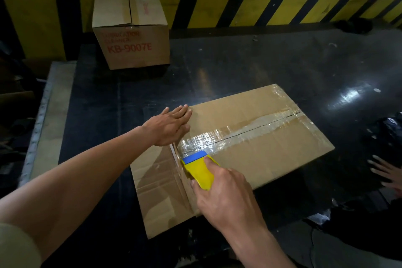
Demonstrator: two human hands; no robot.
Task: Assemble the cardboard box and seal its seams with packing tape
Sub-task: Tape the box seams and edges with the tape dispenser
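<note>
A brown cardboard box (272, 154) stands on the dark table, its top flaps closed. Clear packing tape (250, 129) runs along the centre seam from the far right edge to the near left edge. My right hand (226, 200) grips a yellow tape dispenser with a blue front (199, 169), pressed at the near end of the seam where the top meets the side. My left hand (169, 125) lies flat with fingers together on the box's left top corner. The box's near side face (158, 191) faces me.
A second, closed cardboard box with red lettering (130, 32) stands at the back left against a yellow and black striped wall (261, 2). Another person's hand (386, 173) rests at the right edge. A dark bag (387, 130) lies at the right.
</note>
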